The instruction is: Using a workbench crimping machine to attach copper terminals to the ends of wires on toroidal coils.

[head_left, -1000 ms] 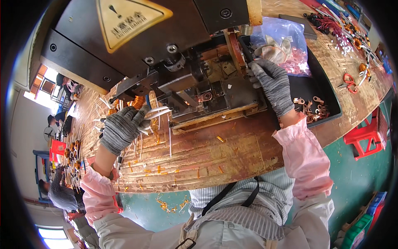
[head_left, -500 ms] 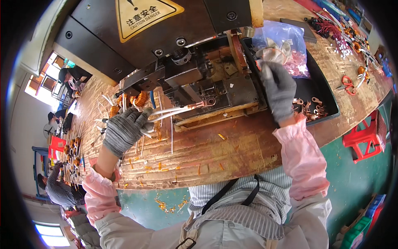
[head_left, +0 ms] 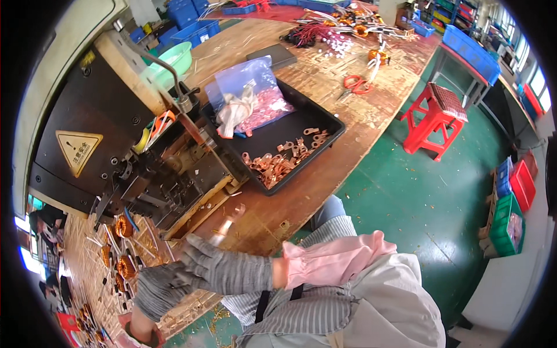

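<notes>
right hand [head_left: 229, 269] swung left over left hand [head_left: 158, 292]; copper lug [head_left: 237, 212] came out of press [head_left: 115, 136], seemingly done there; i couldn't tell either grip.

Gloves [head_left: 235, 271] are grey knit, oversleeves [head_left: 336, 259] gathered pink, the apron [head_left: 304, 325] grey-striped.

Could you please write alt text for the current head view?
The grey-gloved right hand overlaps the gloved left hand beside a black press, a copper lug just beyond. A black tray holds more lugs and a plastic bag.
</notes>
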Demonstrator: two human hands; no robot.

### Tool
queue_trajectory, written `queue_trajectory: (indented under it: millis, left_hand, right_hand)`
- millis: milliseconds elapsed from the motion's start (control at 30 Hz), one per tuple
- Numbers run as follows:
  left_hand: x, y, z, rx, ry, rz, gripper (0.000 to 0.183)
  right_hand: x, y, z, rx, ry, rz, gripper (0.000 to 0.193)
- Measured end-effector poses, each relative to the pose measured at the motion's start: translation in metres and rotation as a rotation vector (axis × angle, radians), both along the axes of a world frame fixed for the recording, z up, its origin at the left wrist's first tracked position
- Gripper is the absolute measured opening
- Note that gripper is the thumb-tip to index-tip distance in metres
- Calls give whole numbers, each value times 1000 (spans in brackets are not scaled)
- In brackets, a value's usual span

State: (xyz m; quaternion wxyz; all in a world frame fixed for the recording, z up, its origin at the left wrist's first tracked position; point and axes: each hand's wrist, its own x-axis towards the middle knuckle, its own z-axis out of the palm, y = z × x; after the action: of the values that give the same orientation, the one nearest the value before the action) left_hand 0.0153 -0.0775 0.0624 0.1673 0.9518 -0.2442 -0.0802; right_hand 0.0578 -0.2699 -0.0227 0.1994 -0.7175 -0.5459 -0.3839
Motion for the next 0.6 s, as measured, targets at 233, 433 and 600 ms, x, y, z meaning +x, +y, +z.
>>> queue_trajectory:
  millis: [233, 433, 600]
  left_hand:
    - [12, -72, 12, 29, 321, -77, 36]
    - [25, -94, 56, -219, 173, -159, 52]
    - [-10, -44, 87, -299, -402, 117, 46]
  right_hand:
    - [-7, -83, 4, -307, 439, 20, 27]
    - [-11, -159, -30, -141, 1172, -209, 21]
    - [-13, -253, -52, 782, 1224, -275, 25]
